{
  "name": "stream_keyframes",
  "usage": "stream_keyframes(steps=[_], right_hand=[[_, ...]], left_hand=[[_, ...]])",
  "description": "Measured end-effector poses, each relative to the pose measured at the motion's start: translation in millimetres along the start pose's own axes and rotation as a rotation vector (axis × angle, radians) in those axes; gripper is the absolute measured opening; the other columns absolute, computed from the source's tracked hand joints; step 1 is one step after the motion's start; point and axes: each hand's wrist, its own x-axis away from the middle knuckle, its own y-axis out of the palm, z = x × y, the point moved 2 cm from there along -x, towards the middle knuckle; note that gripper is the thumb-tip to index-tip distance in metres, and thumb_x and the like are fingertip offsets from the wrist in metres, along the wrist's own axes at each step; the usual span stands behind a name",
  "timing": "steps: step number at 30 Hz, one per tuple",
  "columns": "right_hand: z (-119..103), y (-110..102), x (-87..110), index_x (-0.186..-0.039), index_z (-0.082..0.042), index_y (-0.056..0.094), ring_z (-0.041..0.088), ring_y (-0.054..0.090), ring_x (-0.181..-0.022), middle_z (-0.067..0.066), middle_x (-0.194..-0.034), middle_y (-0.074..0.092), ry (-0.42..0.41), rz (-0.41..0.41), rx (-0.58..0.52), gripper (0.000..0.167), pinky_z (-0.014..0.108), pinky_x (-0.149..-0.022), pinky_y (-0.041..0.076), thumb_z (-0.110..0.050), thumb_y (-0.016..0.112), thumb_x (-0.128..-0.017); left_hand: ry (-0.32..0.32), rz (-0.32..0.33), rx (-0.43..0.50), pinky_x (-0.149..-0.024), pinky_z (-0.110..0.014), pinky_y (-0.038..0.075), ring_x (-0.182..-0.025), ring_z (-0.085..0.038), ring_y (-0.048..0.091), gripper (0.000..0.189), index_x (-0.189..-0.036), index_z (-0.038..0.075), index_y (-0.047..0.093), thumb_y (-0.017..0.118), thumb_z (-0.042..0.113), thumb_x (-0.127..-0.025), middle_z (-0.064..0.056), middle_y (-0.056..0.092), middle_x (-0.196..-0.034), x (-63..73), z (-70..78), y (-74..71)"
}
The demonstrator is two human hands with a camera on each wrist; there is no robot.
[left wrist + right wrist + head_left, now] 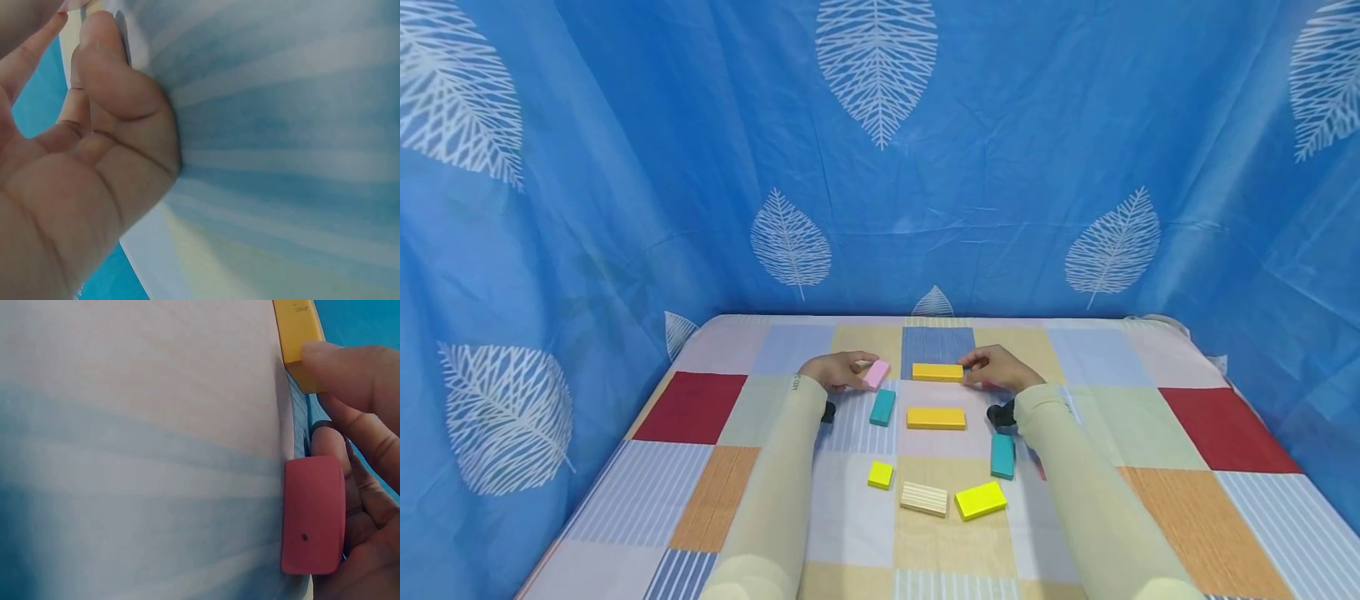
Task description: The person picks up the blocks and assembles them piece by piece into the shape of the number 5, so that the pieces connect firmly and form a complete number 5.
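Note:
My left hand (837,372) pinches a pink block (877,374) at the far left of the group of blocks, and the block stands at a slant. In the left wrist view the curled fingers (128,94) fill much of the picture, with only a sliver of pink at the top edge. On the other side, my right hand (1006,369) holds the right end of an orange-yellow block (937,372) between thumb and finger. Beside that hand's lower fingers stands a red block (314,515), mostly hidden by the hand in the head view.
Nearer me lie a second orange-yellow block (936,418), two teal blocks (882,407) (1002,456), a small yellow block (880,475), a ridged wooden block (923,498) and a bright yellow block (981,501). Blue curtains (880,208) surround the patchwork-covered table (760,425).

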Motion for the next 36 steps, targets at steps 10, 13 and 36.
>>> stream_keyframes(steps=[10, 13, 36], right_hand=[[3.2, -0.9, -5.0, -0.128, 0.012, 0.069, 0.019, 0.052, -0.084, 0.007, -0.094, 0.062, 0.047, 0.027, -0.008, 0.037, 0.026, -0.073, 0.048, -0.001, 0.079, -0.094], [2.2, -0.5, -4.5, -0.128, 0.011, 0.069, 0.019, 0.052, -0.086, 0.007, -0.094, 0.061, 0.052, 0.035, 0.004, 0.037, 0.025, -0.074, 0.048, -0.001, 0.079, -0.094], [4.1, 3.2, -3.6, -0.127, 0.009, 0.071, 0.021, 0.052, -0.086, 0.008, -0.096, 0.062, 0.086, 0.045, 0.001, 0.036, 0.025, -0.075, 0.048, -0.002, 0.080, -0.094]], left_hand=[[0.005, -0.027, 0.048, -0.067, -0.021, 0.040, -0.104, -0.025, 0.053, 0.069, -0.160, 0.025, 0.055, 0.076, 0.002, -0.099, -0.021, 0.048, -0.157, 0.8, 3.7, -1.8], [0.005, -0.020, 0.031, -0.063, -0.021, 0.037, -0.088, -0.020, 0.051, 0.068, -0.159, 0.024, 0.056, 0.076, 0.001, -0.098, -0.021, 0.050, -0.155, -0.4, 4.1, -1.7], [0.023, 0.054, -0.109, -0.083, -0.033, 0.047, -0.117, -0.032, 0.054, 0.065, -0.153, 0.027, 0.062, 0.087, 0.019, -0.094, -0.019, 0.056, -0.152, -9.4, 7.9, 5.2]])
